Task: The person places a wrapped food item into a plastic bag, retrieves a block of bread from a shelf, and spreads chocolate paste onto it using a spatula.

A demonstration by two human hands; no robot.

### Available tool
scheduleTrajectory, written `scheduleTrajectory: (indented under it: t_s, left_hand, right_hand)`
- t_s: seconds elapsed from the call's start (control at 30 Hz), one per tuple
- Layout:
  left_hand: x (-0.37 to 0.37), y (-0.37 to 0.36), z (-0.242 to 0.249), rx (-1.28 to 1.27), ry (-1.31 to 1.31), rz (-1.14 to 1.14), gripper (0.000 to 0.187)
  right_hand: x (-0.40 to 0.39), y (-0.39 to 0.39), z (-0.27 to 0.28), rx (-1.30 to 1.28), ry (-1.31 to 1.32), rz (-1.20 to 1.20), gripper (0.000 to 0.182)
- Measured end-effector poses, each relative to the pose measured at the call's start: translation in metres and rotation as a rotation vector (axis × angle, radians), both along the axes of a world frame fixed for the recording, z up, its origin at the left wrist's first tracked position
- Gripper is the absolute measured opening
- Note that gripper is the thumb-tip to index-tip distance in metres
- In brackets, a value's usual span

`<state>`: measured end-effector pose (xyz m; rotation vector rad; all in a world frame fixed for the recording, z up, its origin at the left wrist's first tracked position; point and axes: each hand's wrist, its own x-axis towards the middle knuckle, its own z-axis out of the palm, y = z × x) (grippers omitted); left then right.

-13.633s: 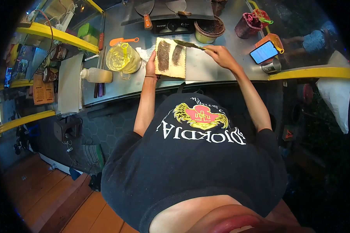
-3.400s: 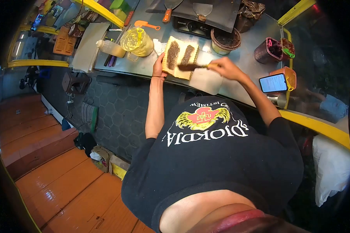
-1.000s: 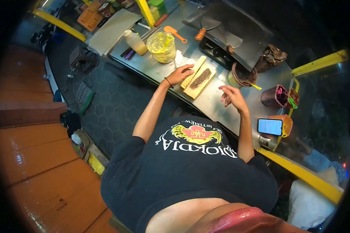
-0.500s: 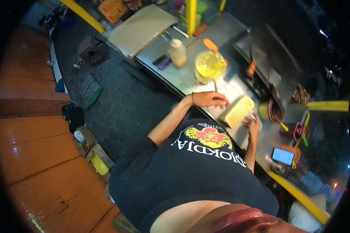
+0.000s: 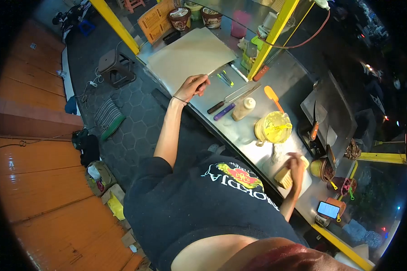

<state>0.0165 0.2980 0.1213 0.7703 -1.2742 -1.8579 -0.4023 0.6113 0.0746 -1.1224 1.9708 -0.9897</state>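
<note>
My left hand (image 5: 193,88) is raised over the near edge of a flat tan sheet (image 5: 185,58), fingers loosely bent and nothing visible in them. On the counter's right part, my right hand (image 5: 296,168) lies over a ribbed pale-yellow block like a sliced loaf of bread (image 5: 283,178), its fingers around it and hiding much of it. The loaf rests on a white board (image 5: 306,181). Just beyond stands a clear jug (image 5: 260,131) of yellow spread with a yellow utensil in it. An orange spatula (image 5: 271,94) lies beyond the jug.
A squeeze bottle (image 5: 244,109), a purple-handled knife (image 5: 224,111) and a long-handled fork (image 5: 217,106) lie mid-counter. A metal griddle (image 5: 332,104) with scrapers is at the right. Yellow posts (image 5: 276,38) rise from the counter. A phone (image 5: 328,209) stands near the right end.
My left hand has moved away from the loaf, up and left to the tan sheet. My right hand has shifted from the loaf's side to over it. The view has turned leftward.
</note>
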Motion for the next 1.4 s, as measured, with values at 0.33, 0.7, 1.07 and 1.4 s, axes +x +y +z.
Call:
scheduleTrajectory:
  t_s: [0.33, 0.7, 1.07, 1.4]
  left_hand:
    - [0.037, -0.106, -0.012, -0.12, -0.119, -0.202, 0.04]
    - [0.1, -0.412, -0.067, 0.204, -0.189, 0.46, 0.058]
    - [0.099, -0.495, -0.085, 0.306, -0.27, 0.869, 0.063]
    - [0.103, -0.483, -0.082, 0.166, -0.073, 0.666, 0.048]
  right_hand:
    - [0.101, -0.033, -0.042, 0.64, -0.176, 0.554, 0.027]
    - [0.182, -0.068, -0.096, 0.626, -0.333, 0.464, 0.031]
    - [0.299, -0.049, -0.124, 0.584, -0.456, -0.254, 0.025]
    - [0.311, -0.039, -0.132, 0.536, -0.528, -0.338, 0.018]
